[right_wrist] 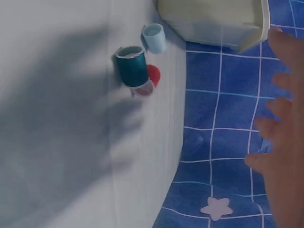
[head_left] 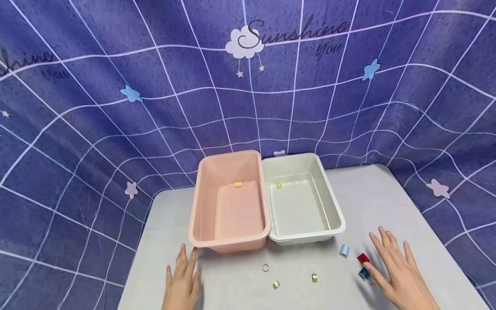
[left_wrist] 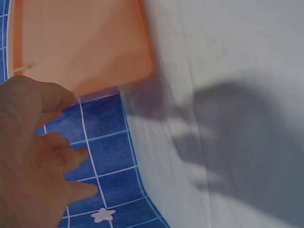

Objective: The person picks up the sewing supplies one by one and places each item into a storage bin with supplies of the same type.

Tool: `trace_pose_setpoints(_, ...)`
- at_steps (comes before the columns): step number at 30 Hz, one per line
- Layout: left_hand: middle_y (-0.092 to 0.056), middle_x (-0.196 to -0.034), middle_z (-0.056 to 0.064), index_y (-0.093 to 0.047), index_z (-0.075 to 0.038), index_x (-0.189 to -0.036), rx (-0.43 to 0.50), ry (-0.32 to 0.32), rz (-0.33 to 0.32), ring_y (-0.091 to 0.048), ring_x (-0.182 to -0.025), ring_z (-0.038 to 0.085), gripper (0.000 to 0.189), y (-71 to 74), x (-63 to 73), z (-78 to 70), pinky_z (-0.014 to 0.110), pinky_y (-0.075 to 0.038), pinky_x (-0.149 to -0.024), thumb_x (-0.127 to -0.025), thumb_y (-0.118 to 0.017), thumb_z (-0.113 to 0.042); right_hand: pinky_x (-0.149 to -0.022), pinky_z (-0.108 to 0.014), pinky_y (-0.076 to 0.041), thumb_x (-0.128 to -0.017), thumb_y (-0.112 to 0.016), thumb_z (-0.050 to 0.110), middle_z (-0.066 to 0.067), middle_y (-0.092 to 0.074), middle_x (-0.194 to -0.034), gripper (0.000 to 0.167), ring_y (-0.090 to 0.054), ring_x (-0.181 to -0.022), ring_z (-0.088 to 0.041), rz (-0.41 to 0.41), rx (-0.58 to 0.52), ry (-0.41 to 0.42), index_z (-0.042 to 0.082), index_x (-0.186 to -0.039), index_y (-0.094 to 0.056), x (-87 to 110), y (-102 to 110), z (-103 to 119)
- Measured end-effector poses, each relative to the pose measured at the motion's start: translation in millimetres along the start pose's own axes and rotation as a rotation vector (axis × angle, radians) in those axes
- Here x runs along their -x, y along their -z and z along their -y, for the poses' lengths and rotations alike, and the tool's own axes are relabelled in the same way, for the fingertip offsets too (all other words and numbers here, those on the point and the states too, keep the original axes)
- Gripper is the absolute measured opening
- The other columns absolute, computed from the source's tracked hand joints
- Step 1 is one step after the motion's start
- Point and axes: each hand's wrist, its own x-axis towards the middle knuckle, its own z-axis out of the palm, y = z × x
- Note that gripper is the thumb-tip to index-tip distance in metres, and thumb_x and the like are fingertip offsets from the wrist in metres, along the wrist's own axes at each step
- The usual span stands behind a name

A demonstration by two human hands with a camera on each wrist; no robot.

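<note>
My left hand is held out with fingers spread, its fingertips close to the near left corner of the pink bin. On the other side, my right hand is raised with spread fingers and holds nothing. Near its thumb in the head view lies a dark teal spool-like cylinder, against a red one. A light blue cylinder stands a little to their left. The right wrist view shows the teal cylinder and the light blue one on the table, apart from the hand.
A white bin stands beside the pink one, with a small yellow piece inside. An orange cylinder lies in the pink bin. In front are a thin ring and two gold-coloured bands. A blue curtain hangs behind.
</note>
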Motion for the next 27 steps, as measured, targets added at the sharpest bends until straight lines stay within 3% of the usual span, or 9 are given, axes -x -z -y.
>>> trace_pose_setpoints(4, -0.043, -0.156, 0.034, -0.050, 0.000, -0.151, 0.006, 0.010, -0.016, -0.060, -0.126, 0.053, 0.064, -2.3, -1.1, -6.8, 0.080, -0.045, -0.098, -0.091, -0.073, -0.005, -0.136, -0.038, 0.004, -0.099, -0.070, 0.039, -0.014, -0.037, -0.168, 0.066, -0.013, -0.162, -0.003, -0.062, -0.011, 0.054, 0.008, -0.154, -0.050, 1.9, -2.6, -1.8)
trace_pose_setpoints(8, -0.064, -0.141, 0.025, -0.054, -0.002, -0.148, 0.018, 0.049, -0.068, -0.073, -0.105, 0.045, 0.060, -0.5, -6.1, -14.3, 0.061, -0.061, -0.085, -0.091, -0.073, -0.005, -0.137, -0.036, -0.001, -0.107, -0.052, 0.054, -0.011, -0.045, -0.164, 0.064, -0.024, -0.159, -0.001, -0.119, -0.028, 0.093, 0.006, -0.149, -0.056, -1.5, -7.4, -1.4)
trace_pose_setpoints(12, -0.072, -0.129, 0.019, -0.055, -0.006, -0.148, 0.048, 0.161, -0.042, -0.076, -0.096, 0.035, 0.054, 0.6, -11.1, -22.1, 0.054, -0.062, -0.076, -0.096, -0.069, -0.007, -0.137, -0.036, -0.005, -0.109, -0.043, 0.057, -0.012, -0.051, -0.159, 0.067, -0.030, -0.155, 0.001, -0.155, -0.040, 0.130, 0.003, -0.144, -0.061, -7.5, -11.6, 1.7)
trace_pose_setpoints(16, -0.069, -0.136, 0.017, -0.056, -0.005, -0.147, 0.081, 0.241, -0.023, -0.075, -0.104, 0.034, 0.049, -1.4, -14.7, -25.6, 0.052, -0.062, -0.080, -0.099, -0.065, -0.008, -0.136, -0.034, -0.008, -0.109, -0.044, 0.054, -0.017, -0.056, -0.154, 0.065, -0.033, -0.154, 0.002, -0.163, -0.047, 0.152, 0.001, -0.140, -0.063, -15.1, -16.1, 5.6)
trace_pose_setpoints(27, -0.073, -0.127, 0.016, -0.062, 0.000, -0.137, 0.208, 0.271, -0.146, -0.074, -0.101, 0.028, 0.037, -0.3, -28.5, -25.6, 0.049, -0.062, -0.087, -0.100, -0.064, -0.004, -0.133, -0.026, -0.013, -0.110, -0.045, 0.052, -0.022, -0.055, -0.153, 0.062, -0.034, -0.153, 0.004, -0.113, -0.107, 0.123, 0.001, -0.140, -0.063, -26.8, -24.0, 16.9)
